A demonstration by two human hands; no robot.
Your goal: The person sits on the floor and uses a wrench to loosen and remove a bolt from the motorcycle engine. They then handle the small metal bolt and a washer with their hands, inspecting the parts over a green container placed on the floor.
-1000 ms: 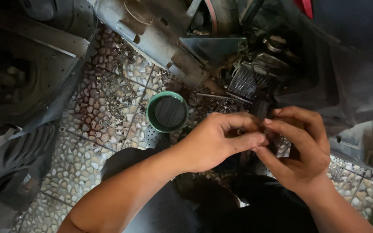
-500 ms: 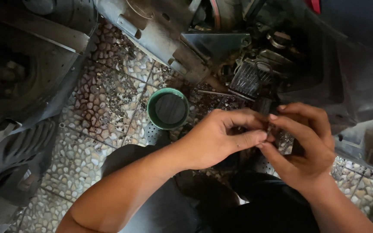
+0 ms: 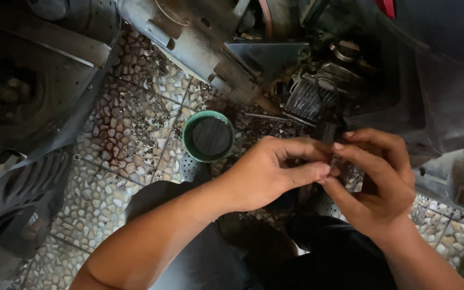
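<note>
My left hand and my right hand meet fingertip to fingertip just below a finned grey engine part of a scooter. Between the fingers sits a small dark part, pinched by both hands; its shape is mostly hidden by my fingers. A thin metal rod lies on the floor just above my left hand. A round green container with dark contents stands on the floor to the left of my left hand.
Grey metal engine casing runs across the top. Black plastic scooter panels lie at the left and a dark body panel at the right. The floor is pebble-patterned tile strewn with grit. My dark-trousered knees fill the bottom.
The hands have stayed together on the small part, fingers shifting only slightly. The view has drifted a little.
</note>
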